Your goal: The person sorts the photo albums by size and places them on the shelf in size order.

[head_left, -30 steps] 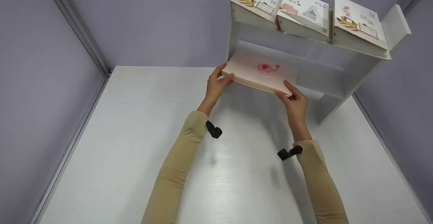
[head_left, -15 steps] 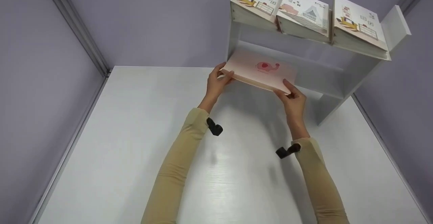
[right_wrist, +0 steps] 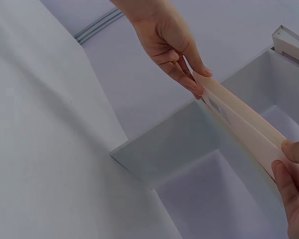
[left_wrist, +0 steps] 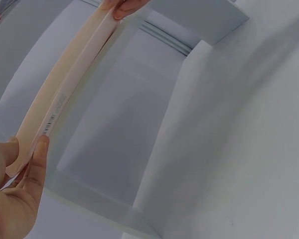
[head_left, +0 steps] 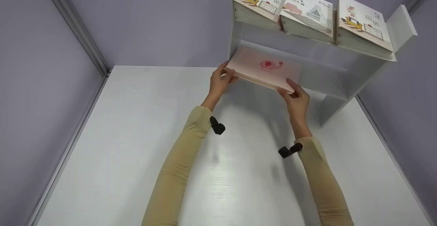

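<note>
A pink book [head_left: 249, 60] with a red elephant on its cover lies over the left part of the lower shelf board [head_left: 324, 81], its near edge sticking out past the front. My left hand [head_left: 218, 81] pinches its near left corner, and my right hand [head_left: 297, 104] pinches the near right corner, fingers and thumb on opposite faces. Seen from the left wrist, the book [left_wrist: 65, 84] shows cream page edges and a barcode on its underside. In the right wrist view the book [right_wrist: 239, 114] stretches between both hands.
A white two-level shelf [head_left: 362, 72] stands at the back right of the white table [head_left: 153, 116]. Its top holds thick books: a left one [head_left: 261, 0], a middle one [head_left: 309, 9] and a right one [head_left: 363, 21]. Purple-grey walls [head_left: 153, 24] enclose the table.
Both hands have moved slightly forward with the pink book, so it sits a little farther into the shelf. Both hands keep their grip on its corners.
</note>
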### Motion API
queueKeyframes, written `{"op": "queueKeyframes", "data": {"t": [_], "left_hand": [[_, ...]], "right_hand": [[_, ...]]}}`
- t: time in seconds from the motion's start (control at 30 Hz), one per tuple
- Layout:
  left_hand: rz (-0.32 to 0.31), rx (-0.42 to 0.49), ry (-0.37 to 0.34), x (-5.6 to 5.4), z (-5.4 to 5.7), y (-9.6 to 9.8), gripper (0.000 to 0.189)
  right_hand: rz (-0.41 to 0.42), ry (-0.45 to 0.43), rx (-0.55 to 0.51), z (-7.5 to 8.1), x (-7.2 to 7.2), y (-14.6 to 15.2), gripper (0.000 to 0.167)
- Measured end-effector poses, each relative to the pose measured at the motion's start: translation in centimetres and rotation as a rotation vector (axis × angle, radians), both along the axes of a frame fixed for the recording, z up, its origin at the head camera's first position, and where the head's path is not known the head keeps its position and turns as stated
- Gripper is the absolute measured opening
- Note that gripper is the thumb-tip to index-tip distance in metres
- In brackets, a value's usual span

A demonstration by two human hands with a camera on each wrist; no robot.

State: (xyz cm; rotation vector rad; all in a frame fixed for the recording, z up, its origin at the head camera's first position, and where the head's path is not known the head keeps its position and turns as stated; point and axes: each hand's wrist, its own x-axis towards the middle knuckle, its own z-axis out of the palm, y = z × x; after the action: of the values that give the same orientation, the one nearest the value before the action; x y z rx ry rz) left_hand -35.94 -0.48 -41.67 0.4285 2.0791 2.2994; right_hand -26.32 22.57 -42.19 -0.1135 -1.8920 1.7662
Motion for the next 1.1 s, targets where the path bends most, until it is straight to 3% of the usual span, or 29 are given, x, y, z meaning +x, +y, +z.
{"op": "queueKeyframes", "data": {"t": [0.1,0.33,0.43,0.57,0.83,1.1], "left_hand": [[-0.002,-0.009,0.018,-0.1,0.0,0.1,0.052],[0.064,0.025,0.064,-2.1,-2.3,0.8,0.047],[0.074,0.021,0.061,-2.2,-2.3,0.8,0.047],[0.077,-0.008,0.04,-2.1,-2.0,0.6,0.048],[0.078,-0.07,0.042,-0.5,0.3,0.2,0.047],[0.099,-0.061,0.055,-0.4,0.6,0.4,0.044]], "right_hand": [[0.0,0.014,-0.014,-0.1,-0.2,0.1,0.043],[-0.006,-0.001,0.023,0.0,-0.3,0.1,0.042],[-0.004,-0.007,0.032,0.1,-0.4,0.1,0.042],[-0.008,-0.027,0.029,0.1,-0.4,0.0,0.042],[-0.032,-0.032,0.03,0.1,-0.6,0.0,0.043],[-0.037,-0.02,0.027,-0.3,-0.9,0.1,0.045]]}}
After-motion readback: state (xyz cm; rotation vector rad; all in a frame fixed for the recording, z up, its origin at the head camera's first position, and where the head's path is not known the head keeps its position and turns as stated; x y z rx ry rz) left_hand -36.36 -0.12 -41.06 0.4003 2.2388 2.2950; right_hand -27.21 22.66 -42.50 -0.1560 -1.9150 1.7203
